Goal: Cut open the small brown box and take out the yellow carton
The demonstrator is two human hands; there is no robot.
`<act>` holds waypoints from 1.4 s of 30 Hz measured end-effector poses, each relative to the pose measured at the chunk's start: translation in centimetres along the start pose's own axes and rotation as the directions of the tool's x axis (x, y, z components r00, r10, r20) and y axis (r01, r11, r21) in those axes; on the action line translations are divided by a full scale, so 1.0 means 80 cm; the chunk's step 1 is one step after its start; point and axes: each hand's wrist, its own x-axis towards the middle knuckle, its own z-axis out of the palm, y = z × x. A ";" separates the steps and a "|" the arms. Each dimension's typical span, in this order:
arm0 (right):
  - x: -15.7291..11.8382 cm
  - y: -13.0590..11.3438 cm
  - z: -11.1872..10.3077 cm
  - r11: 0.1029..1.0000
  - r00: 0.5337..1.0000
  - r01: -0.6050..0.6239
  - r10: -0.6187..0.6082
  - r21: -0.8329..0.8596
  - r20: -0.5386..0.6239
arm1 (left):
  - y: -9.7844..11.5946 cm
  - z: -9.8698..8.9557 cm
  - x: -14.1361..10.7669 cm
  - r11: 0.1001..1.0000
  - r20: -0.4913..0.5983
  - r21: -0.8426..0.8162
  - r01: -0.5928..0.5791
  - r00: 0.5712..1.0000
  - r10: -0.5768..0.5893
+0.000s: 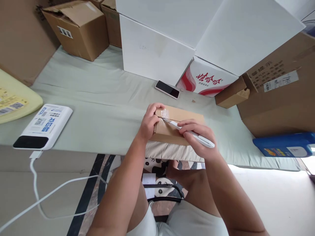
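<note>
A small brown cardboard box (177,113) lies at the near edge of the cloth-covered table. My left hand (149,122) is closed around its left end, thumb near the top seam. Held in my right hand (199,134) is a white utility knife (200,139), slanting down to the left. Its blade touches the taped seam close to my left thumb. Clear tape (164,113) shows over the left part of the seam. Part of the box's right side is hidden behind my right hand.
Beyond the box lies a phone-like device (167,89), before large white boxes (157,46). A white power bank (44,126) with a cable (35,183) is at left. At right are a blue bottle (283,144) and a big carton (278,88); an opened carton (78,29) stands back left.
</note>
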 end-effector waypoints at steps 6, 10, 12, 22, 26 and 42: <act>-0.017 0.005 -0.008 0.999 0.991 -0.053 0.052 -0.002 -0.126 | 0.001 0.007 0.002 0.999 0.015 0.041 0.036 0.999 -0.037; -0.018 0.007 -0.009 0.996 0.992 0.014 -0.024 -0.089 -0.121 | 0.000 0.008 0.000 0.999 0.047 0.030 0.025 0.999 -0.027; -0.011 0.007 -0.011 0.991 0.997 0.059 -0.064 -0.117 -0.043 | -0.001 0.007 0.000 1.000 0.055 0.011 0.017 0.998 -0.018; -0.034 0.033 -0.019 0.995 0.987 -0.042 0.055 0.089 -0.152 | -0.003 0.010 0.005 0.998 0.075 -0.056 0.003 0.997 0.001; -0.040 0.037 -0.016 0.997 0.976 -0.042 0.055 0.066 -0.212 | -0.002 0.011 0.004 0.997 0.076 -0.073 0.015 0.997 -0.010; -0.013 0.013 -0.033 0.977 1.000 0.009 -0.003 -0.212 0.031 | -0.010 0.014 0.004 0.992 0.155 -0.122 0.018 0.988 0.001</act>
